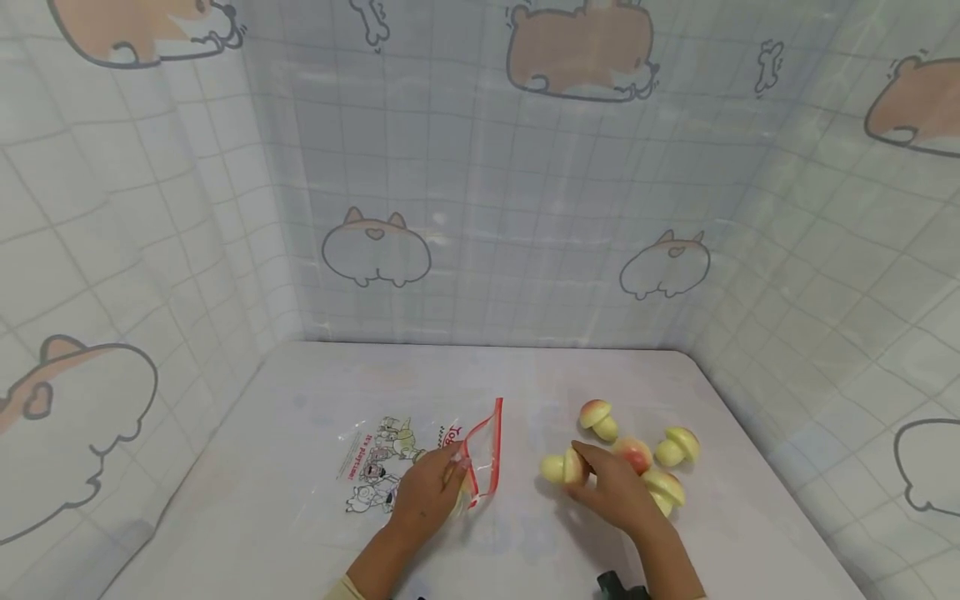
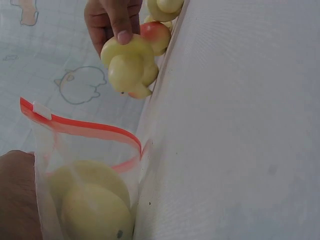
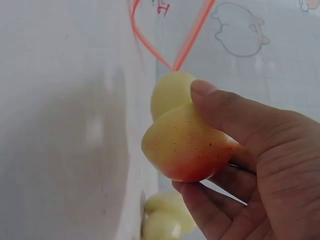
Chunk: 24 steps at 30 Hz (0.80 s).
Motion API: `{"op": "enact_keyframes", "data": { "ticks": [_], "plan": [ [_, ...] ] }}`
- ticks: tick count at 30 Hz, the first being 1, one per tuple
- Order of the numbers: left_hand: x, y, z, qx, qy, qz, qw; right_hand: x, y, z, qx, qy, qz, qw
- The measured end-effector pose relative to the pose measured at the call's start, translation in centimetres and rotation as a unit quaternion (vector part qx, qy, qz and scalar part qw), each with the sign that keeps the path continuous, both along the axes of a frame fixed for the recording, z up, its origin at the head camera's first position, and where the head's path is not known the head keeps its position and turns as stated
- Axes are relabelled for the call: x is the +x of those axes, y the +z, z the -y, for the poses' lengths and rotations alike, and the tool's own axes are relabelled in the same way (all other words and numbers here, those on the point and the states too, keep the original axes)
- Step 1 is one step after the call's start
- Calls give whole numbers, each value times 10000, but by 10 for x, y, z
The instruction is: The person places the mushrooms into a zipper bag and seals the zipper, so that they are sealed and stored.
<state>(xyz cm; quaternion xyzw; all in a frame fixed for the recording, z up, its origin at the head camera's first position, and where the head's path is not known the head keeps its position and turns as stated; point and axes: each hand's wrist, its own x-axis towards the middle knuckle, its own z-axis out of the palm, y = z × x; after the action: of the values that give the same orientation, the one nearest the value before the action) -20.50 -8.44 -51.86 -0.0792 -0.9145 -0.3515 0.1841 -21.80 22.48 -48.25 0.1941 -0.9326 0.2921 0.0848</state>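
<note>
My right hand (image 1: 617, 490) pinches a toy mushroom (image 1: 555, 469) by its cap, stem pointing left toward the bag. In the right wrist view the cap (image 3: 185, 145) shows yellow blushing to red, with thumb and fingers around it. My left hand (image 1: 429, 493) grips the clear zip bag (image 1: 356, 467) near its red-edged mouth, which gapes toward the right. A white slider (image 2: 42, 110) sits on the red strip. Inside the bag, a pale yellow mushroom (image 2: 95, 212) shows through the plastic. The held mushroom is apart from the bag mouth.
Several more mushrooms lie at the right, among them one at the back (image 1: 598, 419), a red-topped one (image 1: 634, 455) and one far right (image 1: 677, 447). A dark object (image 1: 618, 586) shows at the front edge. Patterned curtains (image 1: 480, 167) enclose the white table (image 1: 300, 400).
</note>
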Motion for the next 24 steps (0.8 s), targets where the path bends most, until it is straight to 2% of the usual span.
{"op": "enact_keyframes", "data": {
  "ticks": [10,15,19,24],
  "plan": [
    [0,1,2,-73,-44,-53,9999,-4,-1,17,-204,-376,191,9989],
    [-1,-2,2,-54,-56,-121,9999,-7,-2,26,-410,-368,470,9974],
    [-2,-2,2,-41,-65,-77,9999,-10,-3,33,-544,-200,624,9964],
    [-1,-1,1,-27,-72,-93,9999,-14,-5,43,-756,142,499,9958]
  ]
}}
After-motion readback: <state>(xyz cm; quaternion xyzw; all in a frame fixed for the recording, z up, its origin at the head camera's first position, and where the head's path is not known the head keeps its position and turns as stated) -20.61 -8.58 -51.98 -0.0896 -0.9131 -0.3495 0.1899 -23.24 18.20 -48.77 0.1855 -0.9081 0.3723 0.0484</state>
